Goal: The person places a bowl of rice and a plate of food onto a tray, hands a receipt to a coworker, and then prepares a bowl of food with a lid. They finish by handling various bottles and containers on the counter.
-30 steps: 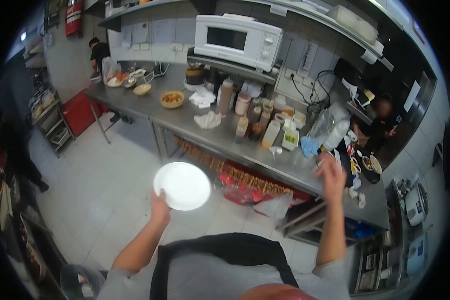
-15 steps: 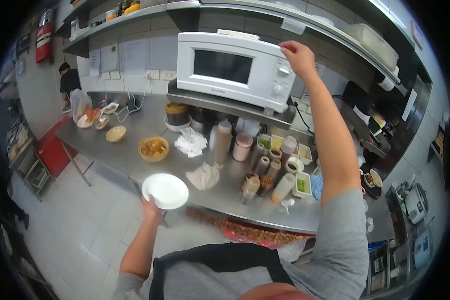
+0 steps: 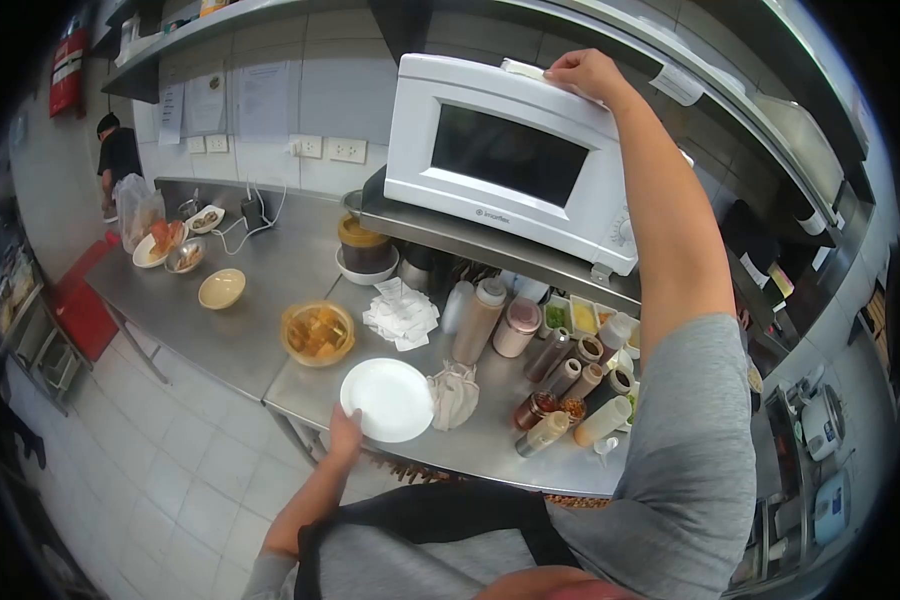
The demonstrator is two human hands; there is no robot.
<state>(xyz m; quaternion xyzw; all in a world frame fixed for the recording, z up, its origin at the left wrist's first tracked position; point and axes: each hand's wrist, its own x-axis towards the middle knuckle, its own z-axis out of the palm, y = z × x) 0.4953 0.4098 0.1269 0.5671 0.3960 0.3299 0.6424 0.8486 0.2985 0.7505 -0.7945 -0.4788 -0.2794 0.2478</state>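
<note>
My left hand [image 3: 347,437] grips a round white plate [image 3: 388,400] by its left rim, with the thumb on top. The plate is bare and is held over the front edge of the steel table. My right hand [image 3: 585,75] is raised to the top of the white microwave [image 3: 510,160], its fingers bent together at the near end of a flat white item [image 3: 522,69] lying there. What the fingertips pinch, if anything, is hidden. Below the plate's level on the table sit a crumpled cloth [image 3: 454,396] and a bowl of orange-brown food [image 3: 317,333].
Several sauce bottles [image 3: 480,322] and topping containers [image 3: 582,316] crowd the steel table [image 3: 270,350] at right. Crumpled white paper [image 3: 401,314], an empty-looking yellow bowl [image 3: 222,288] and a plastic bag [image 3: 138,212] are farther left. A person [image 3: 120,160] stands at far left.
My right hand has moved left along the microwave's top, from its right corner to the flat white item. The plate in my left hand has shifted right, and the view has turned.
</note>
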